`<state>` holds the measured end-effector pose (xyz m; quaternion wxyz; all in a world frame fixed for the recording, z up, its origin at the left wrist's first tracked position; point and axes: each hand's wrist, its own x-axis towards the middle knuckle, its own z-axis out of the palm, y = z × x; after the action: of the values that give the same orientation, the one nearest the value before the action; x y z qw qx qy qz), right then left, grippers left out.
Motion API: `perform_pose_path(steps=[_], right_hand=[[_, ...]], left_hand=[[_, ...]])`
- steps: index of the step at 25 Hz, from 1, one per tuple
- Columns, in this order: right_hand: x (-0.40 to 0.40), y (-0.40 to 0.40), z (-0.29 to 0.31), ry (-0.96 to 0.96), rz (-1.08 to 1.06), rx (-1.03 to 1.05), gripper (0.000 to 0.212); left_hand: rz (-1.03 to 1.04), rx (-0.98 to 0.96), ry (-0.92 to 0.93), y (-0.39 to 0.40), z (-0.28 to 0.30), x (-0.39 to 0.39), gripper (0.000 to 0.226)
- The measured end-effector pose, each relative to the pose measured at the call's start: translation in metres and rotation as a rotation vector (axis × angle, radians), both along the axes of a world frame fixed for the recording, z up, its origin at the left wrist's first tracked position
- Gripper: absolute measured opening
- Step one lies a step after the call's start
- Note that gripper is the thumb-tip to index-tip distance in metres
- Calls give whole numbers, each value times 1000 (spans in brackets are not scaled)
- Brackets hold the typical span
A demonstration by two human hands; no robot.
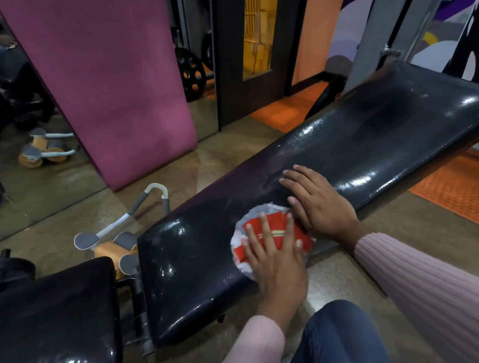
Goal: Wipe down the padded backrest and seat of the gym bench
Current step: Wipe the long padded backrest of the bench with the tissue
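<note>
Wiping the backrest (331,157) — cloth under the left palm

The left hand (276,260) is pressing a red-and-white cloth (268,230) flat, fingers spread wide, near the pad's near edge; the right hand (320,200) is lying open beside it, bracing. Better to be working in long overlapping strokes — the seat (48,319) is waiting at left.

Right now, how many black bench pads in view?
2. The long backrest pad runs from centre to upper right, with both hands and the cloth on it. The shorter seat pad is lower left, across a gap. Others may be out of frame.
</note>
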<state>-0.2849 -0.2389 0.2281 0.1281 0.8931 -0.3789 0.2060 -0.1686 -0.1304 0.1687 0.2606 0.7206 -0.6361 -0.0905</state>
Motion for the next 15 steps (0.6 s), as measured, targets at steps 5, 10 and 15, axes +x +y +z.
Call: perform_pose_path(steps=[5,10,15], right_hand=[[-1,0,1,-4,6,-6,47],[-1,0,1,35,-4,-25,44],[10,7,5,49,-5,-45,45]], left_hand=[[-3,47,60,-26,7,32,56],[125,102,95,10,-10,47,56],[-34,55,19,2,3,12,61]])
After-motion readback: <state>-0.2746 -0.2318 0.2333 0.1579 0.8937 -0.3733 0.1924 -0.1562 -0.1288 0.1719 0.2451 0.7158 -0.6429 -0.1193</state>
